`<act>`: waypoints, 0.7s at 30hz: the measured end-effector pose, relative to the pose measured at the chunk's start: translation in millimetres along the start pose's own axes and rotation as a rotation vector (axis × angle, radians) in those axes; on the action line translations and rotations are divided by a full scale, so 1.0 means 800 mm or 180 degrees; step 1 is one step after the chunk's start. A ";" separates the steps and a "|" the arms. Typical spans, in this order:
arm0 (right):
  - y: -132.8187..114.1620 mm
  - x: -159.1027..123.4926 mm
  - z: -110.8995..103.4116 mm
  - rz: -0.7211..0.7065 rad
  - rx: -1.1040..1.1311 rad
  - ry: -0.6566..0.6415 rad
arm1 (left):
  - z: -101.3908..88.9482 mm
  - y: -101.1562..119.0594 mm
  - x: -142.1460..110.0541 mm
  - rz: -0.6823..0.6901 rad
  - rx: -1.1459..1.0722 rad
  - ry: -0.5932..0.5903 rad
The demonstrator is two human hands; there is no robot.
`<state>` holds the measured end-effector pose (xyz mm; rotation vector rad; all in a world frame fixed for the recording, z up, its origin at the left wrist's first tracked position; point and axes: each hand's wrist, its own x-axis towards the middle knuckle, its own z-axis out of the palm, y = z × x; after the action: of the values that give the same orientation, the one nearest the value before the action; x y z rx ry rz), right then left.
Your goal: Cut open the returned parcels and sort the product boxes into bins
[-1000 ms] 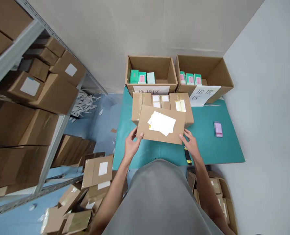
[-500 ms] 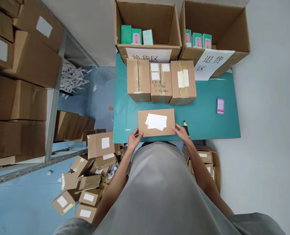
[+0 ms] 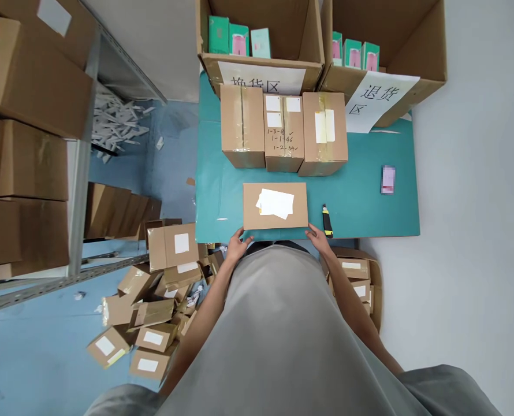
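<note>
1. I had the left hand (image 3: 237, 245) and right hand (image 3: 319, 237) spread at the near corners of one flat box (image 3: 300, 205); contact I couldn't tell.
2. It lay on the desk (image 3: 361, 202), one cutter (image 3: 327, 222) rightward.
3. Three taped boxes (image 3: 284, 141) stood beyond, before two open cartons (image 3: 312, 70) holding three packs (image 3: 238, 40) each.

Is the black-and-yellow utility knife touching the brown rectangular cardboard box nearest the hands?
Apart: the head view shows a strip of green tabletop between the utility knife and the cardboard box.
</note>
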<state>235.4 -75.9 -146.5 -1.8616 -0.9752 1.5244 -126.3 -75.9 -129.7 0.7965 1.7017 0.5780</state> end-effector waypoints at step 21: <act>-0.091 0.017 -0.011 -0.1208 -0.0412 0.0534 | -0.031 0.080 0.021 0.1448 -0.0199 0.0813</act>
<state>231.4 -21.7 -95.8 -1.7327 -1.2845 1.0871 -138.8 -21.1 -87.1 1.1118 1.7259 1.0772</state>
